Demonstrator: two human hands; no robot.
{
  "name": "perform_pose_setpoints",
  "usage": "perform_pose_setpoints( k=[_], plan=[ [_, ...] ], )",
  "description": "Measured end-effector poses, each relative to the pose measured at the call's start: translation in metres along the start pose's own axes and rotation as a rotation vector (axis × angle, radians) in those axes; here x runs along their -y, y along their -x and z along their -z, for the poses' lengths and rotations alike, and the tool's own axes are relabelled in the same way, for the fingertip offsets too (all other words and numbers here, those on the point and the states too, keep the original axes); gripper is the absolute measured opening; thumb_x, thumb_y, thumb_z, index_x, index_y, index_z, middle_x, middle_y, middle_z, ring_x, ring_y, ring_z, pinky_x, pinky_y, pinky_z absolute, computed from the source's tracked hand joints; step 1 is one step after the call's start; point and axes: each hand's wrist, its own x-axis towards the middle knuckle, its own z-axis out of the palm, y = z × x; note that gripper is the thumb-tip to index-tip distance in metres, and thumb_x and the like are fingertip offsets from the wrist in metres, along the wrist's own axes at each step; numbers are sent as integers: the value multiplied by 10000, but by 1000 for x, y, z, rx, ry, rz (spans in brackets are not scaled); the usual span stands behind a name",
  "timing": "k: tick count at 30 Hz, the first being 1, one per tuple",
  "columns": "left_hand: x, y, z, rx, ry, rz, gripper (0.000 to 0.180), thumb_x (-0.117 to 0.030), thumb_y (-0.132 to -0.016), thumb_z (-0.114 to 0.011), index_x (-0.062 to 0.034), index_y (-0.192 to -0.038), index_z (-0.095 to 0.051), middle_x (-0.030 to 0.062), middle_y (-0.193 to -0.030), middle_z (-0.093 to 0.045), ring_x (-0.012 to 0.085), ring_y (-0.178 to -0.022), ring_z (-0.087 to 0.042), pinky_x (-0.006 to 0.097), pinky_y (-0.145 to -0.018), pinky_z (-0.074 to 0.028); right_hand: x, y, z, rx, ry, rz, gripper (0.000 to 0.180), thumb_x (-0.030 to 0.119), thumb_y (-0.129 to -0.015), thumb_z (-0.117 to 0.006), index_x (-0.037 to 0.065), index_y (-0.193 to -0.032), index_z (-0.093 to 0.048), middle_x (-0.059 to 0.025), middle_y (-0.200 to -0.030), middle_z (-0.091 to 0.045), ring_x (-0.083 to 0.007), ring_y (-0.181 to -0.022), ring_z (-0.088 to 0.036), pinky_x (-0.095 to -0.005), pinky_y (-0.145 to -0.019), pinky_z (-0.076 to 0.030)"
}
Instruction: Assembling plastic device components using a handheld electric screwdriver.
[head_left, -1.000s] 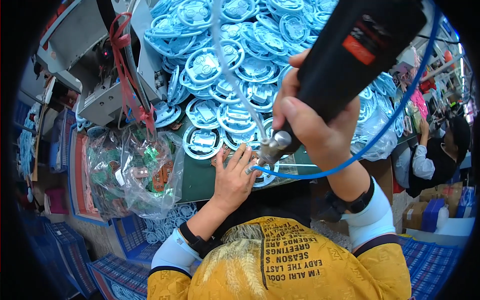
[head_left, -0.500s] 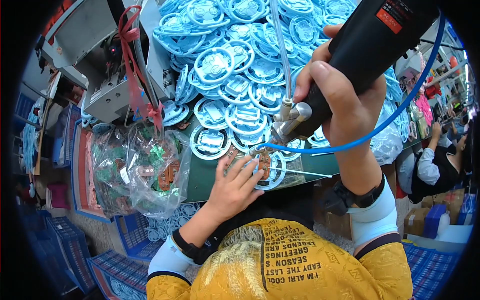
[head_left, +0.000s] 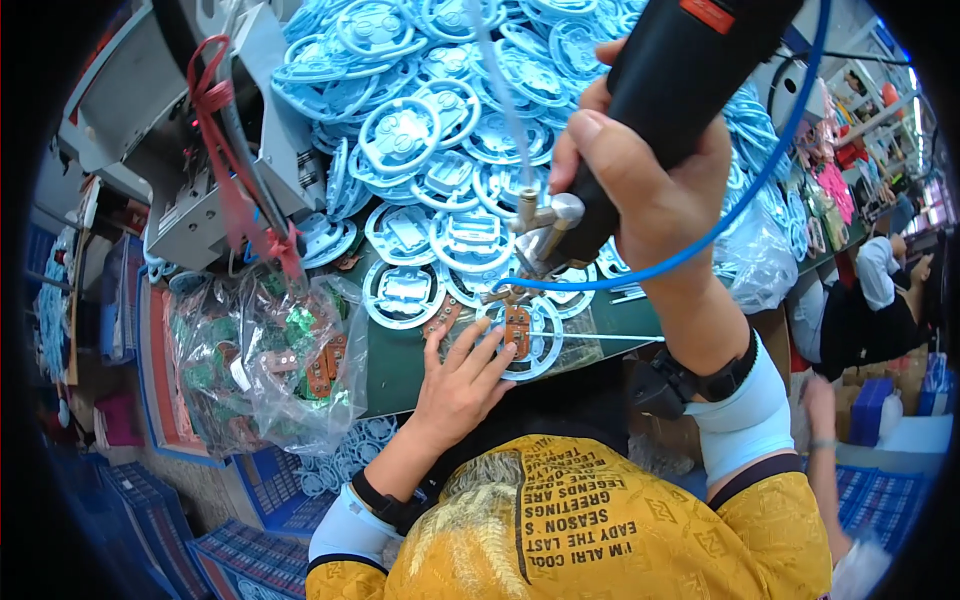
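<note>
blue ring [head_left: 541,340] | left hand [head_left: 459,388]: touching | right hand [head_left: 652,185]: above, gripping driver [head_left: 685,80]

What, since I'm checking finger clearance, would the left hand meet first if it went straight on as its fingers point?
The left hand would probably meet the brown circuit board on the light-blue ring part first; the gap looks tiny, but depth and contact are unclear.

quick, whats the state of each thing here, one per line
Black driver: gripped, tilted; on or off unclear
Right hand: closed around the driver
Blue ring part: lying flat
Brown board: on the ring part
Left hand: open, over the ring part's left side
Plastic bag: crumpled
Blue parts pile: heaped
Red ribbon: knotted
Blue tube: curved
</note>
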Motion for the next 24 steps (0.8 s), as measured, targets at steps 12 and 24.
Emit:
perform_pose_setpoints(
  k=[12, 24],
  plan=[
    [9, 1, -6, -30, -23, -28, 551, -112, -661, -799, -64, -1189, -652, 98, -1360, -569, 349, -1284, -475, 542, -1065, -296, -11, 5, -12, -118, 88, 76, 481, 63, -748, -687, 3, -1181, -487, -60, -758, -486, -134, -646, -436, -296, -593, -423],
    [12, 5, -5, -29, -67, -83, 565, -127, -606, -836, -41, -1139, -668, 99, -1302, -608, 341, -1215, -491, 545, -1045, -307, -1, 4, -16, -26, 20, 88, 364, 71, -797, -623, 38, -1126, -472, -51, -708, -424, -153, -633, -419, -314, -593, -395]
  ],
)
